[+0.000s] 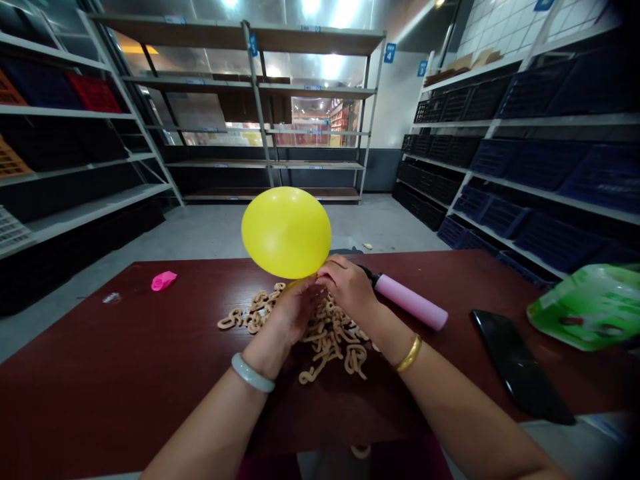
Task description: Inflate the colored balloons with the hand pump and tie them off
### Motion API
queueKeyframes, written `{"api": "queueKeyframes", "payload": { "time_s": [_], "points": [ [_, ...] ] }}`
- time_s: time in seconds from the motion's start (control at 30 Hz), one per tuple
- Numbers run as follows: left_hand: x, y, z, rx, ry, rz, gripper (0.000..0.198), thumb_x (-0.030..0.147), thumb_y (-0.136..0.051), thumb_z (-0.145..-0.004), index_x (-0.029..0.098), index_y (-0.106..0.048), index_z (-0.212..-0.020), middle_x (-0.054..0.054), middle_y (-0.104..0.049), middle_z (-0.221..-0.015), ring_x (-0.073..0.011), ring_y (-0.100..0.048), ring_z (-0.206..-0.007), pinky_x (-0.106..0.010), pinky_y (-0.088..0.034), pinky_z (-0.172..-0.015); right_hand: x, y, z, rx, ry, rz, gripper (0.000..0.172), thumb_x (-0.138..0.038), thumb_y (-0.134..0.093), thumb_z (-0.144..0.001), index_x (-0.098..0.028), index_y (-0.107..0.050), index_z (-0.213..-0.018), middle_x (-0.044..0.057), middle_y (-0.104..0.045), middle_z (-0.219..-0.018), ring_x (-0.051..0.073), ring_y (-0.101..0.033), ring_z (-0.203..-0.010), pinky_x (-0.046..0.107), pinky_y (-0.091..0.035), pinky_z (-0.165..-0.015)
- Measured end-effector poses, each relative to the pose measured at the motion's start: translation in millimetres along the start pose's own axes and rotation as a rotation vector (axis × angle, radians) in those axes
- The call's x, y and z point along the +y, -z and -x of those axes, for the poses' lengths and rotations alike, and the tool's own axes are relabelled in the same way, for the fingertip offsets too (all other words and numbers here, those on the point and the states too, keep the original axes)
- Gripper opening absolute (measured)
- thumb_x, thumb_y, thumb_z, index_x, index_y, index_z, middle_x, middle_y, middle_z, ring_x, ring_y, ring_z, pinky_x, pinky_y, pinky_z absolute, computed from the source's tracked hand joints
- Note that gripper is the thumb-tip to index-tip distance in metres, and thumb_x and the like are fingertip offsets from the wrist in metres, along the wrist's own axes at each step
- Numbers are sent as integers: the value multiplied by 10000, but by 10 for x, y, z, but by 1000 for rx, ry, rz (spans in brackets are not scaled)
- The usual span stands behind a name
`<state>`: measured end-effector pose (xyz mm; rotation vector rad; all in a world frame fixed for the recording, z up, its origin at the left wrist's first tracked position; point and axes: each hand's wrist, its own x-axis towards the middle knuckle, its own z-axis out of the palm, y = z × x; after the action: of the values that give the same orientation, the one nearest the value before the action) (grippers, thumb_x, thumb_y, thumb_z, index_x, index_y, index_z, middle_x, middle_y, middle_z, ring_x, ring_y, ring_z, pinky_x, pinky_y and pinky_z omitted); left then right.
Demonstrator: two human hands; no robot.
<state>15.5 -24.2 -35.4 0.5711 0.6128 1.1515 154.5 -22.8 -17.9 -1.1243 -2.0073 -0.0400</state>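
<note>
A blown-up yellow balloon (287, 232) stands above the dark red table (150, 373), its neck end low on the right. My left hand (295, 308) is closed at the balloon's neck, just under it. Close beside it, my right hand (345, 283) pinches the same neck end; the fingertips of both hands nearly meet, and the neck itself is mostly hidden. Beneath and around my hands lies a pile of beige, curly wooden-looking pieces (327, 340). A pink hand pump (413, 302) with a black end lies right of my right hand.
A pink deflated balloon (163, 281) and a small clear scrap (111, 298) lie at the table's left. On the right are a black phone-like slab (520, 363) and a green bag (587, 307). Shelves (320, 90) with crates stand beyond the table and on both sides.
</note>
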Motion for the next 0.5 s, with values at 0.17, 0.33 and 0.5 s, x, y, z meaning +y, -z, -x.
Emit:
{"api": "queueKeyframes", "payload": {
  "time_s": [0.17, 0.33, 0.5],
  "points": [
    [83, -85, 24, 76, 0, 44, 95, 73, -608, -755, 132, -682, -765, -64, -718, -757, -152, -669, -665, -286, -532, -737, -5, -1, 19, -23, 24, -80, 96, -242, -559, -917, -204, -641, -886, 58, -650, -981, 185, -604, -907, 290, -462, -815],
    [191, -45, -27, 92, -4, 160, 131, 89, -561, -819, 140, -679, -795, -55, -723, -766, -145, -681, -695, -286, -549, -752, -78, 4, 23, 102, -9, -223, 110, -208, -518, -883, -208, -628, -890, 59, -659, -968, 190, -611, -941, 306, -482, -839],
    [242, 64, -59, 98, -111, 151, 78, 120, -617, -827, 108, -692, -841, -139, -730, -1000, -208, -682, -974, -333, -513, -913, -16, 42, -9, 160, -224, -355, 243, -355, -468, -942, -189, -644, -920, 63, -675, -908, 182, -635, -826, 285, -486, -711]
  ]
}}
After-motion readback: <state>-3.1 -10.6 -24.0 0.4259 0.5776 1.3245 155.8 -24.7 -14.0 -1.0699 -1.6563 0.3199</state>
